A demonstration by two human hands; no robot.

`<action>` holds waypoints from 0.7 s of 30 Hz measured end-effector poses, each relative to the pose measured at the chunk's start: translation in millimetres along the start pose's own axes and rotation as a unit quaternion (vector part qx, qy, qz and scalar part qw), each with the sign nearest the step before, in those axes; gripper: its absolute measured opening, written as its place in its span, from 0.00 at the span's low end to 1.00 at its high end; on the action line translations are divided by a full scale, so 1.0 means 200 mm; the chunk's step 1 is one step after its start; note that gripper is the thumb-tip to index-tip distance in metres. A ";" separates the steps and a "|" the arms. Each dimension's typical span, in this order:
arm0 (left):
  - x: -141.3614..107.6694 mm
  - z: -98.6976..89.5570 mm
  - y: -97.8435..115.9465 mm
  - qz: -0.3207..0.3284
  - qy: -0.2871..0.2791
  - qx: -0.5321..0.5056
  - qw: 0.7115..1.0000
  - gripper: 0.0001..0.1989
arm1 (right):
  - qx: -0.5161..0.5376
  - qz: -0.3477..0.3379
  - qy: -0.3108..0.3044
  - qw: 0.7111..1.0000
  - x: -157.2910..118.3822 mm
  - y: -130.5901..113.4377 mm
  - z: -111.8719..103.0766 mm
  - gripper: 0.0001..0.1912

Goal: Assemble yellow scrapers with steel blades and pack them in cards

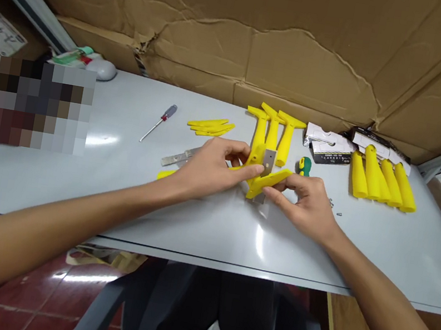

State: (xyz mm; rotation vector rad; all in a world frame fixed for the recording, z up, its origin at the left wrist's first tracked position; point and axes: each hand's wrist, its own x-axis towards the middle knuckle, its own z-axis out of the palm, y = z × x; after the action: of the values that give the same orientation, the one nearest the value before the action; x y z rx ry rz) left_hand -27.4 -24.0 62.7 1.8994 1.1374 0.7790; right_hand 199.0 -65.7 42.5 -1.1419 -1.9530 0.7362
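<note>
Pinching from both sides, I hold the metal blade (269,158) on end above the desk (201,229), a slanted yellow bar (274,182) crossing its near face, presumably so that metal and plastic line up by eye without tipping. My left hand (217,163) is drawn in narrow, the thumb pressed beside the blade and the fingers curled around yellow plastic (254,157) just left of it; I cannot tell whether that plastic and the bar are one piece. My right hand (307,203) makes a narrow pinch too, gripping the bar low and to the right of the blade, perhaps to steady that end.

Everything else seems grouped like with like, probably for easy picking. Beyond the blade lie yellow T-shaped handles (287,142), side by side; left of it and farther off are thin yellow strips (210,125), then a screwdriver (163,117). Metal strips (176,158), nearer on the left, are partly hidden by my hand. Right of the blade sit a green-and-yellow stubby tool (305,166) and a loose screw (339,214), small things within a short reach. Packaging (332,156) and a row of yellow sleeves (390,187) stand farther right of the blade, likely set aside there.
</note>
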 end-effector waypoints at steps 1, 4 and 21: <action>0.00 0.00 0.00 0.001 0.004 0.011 1.000 0.19 | -0.008 -0.013 -0.011 1.000 0.00 0.00 0.00 0.12; -0.01 0.00 0.00 0.011 0.010 0.022 1.000 0.20 | -0.021 -0.041 -0.028 0.999 0.00 0.00 -0.01 0.12; 0.00 -0.02 0.01 0.003 0.014 0.035 0.999 0.25 | 0.171 0.111 0.014 0.979 0.02 -0.01 -0.03 0.03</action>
State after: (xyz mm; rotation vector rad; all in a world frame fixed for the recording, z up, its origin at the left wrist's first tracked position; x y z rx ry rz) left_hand -30.0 -22.8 65.7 1.9548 1.1909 0.7809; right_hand 201.5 -61.3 48.2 -1.1555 -1.6110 1.1191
